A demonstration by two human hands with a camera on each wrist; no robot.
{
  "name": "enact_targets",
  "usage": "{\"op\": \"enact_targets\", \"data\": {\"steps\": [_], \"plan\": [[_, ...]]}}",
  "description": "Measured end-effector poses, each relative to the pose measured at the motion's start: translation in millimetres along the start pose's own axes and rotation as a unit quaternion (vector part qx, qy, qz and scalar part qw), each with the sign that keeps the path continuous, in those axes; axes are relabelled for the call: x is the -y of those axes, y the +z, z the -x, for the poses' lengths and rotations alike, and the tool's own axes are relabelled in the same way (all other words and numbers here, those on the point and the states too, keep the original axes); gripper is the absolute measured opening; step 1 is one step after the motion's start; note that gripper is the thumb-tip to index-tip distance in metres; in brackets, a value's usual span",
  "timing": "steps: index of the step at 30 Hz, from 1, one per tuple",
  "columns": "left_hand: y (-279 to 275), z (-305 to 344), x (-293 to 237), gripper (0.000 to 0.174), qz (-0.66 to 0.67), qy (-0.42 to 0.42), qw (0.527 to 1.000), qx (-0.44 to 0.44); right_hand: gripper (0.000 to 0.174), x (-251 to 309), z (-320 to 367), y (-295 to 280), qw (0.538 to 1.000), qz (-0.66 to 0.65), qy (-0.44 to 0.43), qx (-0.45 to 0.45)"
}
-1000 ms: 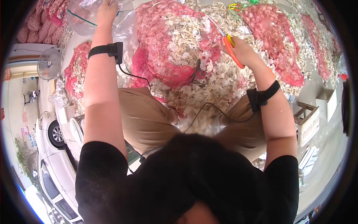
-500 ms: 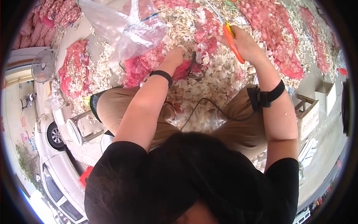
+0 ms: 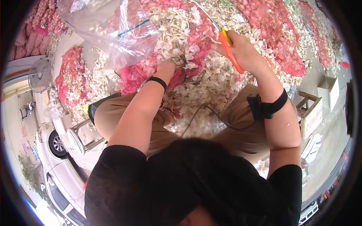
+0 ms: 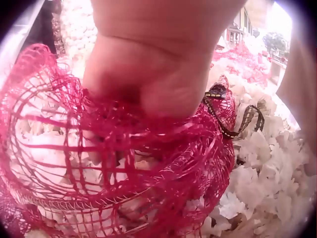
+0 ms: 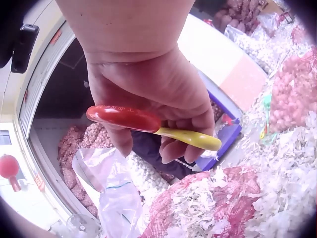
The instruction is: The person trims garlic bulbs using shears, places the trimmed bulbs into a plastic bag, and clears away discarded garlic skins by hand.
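Observation:
My left hand (image 3: 166, 69) reaches down into a red mesh bag (image 3: 136, 74) among pale, papery garlic skins. In the left wrist view its fingers go below the mesh strands (image 4: 69, 203) and show only dimly through them; I cannot tell what they grasp. A dark strap (image 4: 229, 133) with light stitching lies beside that hand. My right hand (image 3: 246, 53) holds a pair of scissors (image 3: 228, 51) above the heap, blades pointing away. In the right wrist view the orange-red handle (image 5: 129, 119) crosses the palm, with fingers behind the yellow one (image 5: 190, 138).
A large clear plastic bag (image 3: 117, 41) stands left of the mesh bag. More red mesh sacks of garlic (image 3: 271, 32) lie to the right. A fan (image 3: 40, 75) and a white car (image 3: 56, 165) are at the left, a wooden stool (image 3: 310, 109) at the right.
My left hand has come from the clear plastic bag at upper left down into the red mesh bag. The right hand keeps the scissors and has shifted only slightly.

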State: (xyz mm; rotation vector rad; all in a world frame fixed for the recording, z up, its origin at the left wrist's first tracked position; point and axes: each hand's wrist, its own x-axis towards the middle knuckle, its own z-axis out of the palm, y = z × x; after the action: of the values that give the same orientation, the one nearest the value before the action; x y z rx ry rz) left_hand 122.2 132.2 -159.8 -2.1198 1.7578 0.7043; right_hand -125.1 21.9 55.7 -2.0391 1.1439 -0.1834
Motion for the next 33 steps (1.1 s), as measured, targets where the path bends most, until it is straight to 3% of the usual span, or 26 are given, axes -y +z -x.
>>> {"op": "enact_targets", "data": {"steps": [2,6,11,15,17,20,21,23,25,26,28,29,33], "plan": [[13,-6,13,0.033,-0.015,-0.052,0.996,0.071,0.055,4,0,-2,1.0,0.006,0.021,0.008],[28,-11,5,0.04,0.006,-0.059,0.997,0.047,0.054,4,-5,1,1.0,-0.001,0.012,0.014],[14,-5,-2,0.045,0.033,-0.083,0.993,0.077,0.053,12,-5,3,0.999,-0.021,0.01,0.035],[46,-21,7,0.044,-0.003,-0.053,0.998,0.034,0.052,10,-5,5,0.999,-0.022,0.02,0.03],[37,-25,7,0.046,0.057,-0.071,0.991,0.101,0.052,9,-6,5,1.0,-0.016,0.011,0.014],[6,-27,12,0.048,0.09,-0.054,0.992,0.07,0.052,9,-6,2,0.999,-0.021,0.014,0.021],[5,-32,19,0.052,0.135,-0.026,0.99,-0.017,0.052,8,-6,1,1.0,-0.021,0.014,0.018],[-41,-25,11,0.056,0.273,-0.034,0.958,-0.08,0.051,7,-7,1,0.999,-0.023,0.034,0.029],[-68,-27,0,0.058,0.323,0.006,0.921,-0.217,0.049,5,-8,1,0.999,-0.03,0.025,0.017],[-80,-28,-6,0.058,0.322,0.008,0.921,-0.22,0.047,2,-9,2,0.999,-0.036,0.018,0.007],[-104,-25,-23,0.054,0.537,0.044,0.814,-0.217,0.045,-15,-18,8,1.0,-0.009,0.019,-0.007],[-114,-19,-33,0.053,0.59,0.017,0.785,-0.187,0.044,-23,-20,9,1.0,0.016,0.02,-0.016],[-123,-14,-46,0.054,0.593,0.045,0.779,-0.199,0.043,-28,-15,6,0.998,0.054,0.021,-0.01]]}}
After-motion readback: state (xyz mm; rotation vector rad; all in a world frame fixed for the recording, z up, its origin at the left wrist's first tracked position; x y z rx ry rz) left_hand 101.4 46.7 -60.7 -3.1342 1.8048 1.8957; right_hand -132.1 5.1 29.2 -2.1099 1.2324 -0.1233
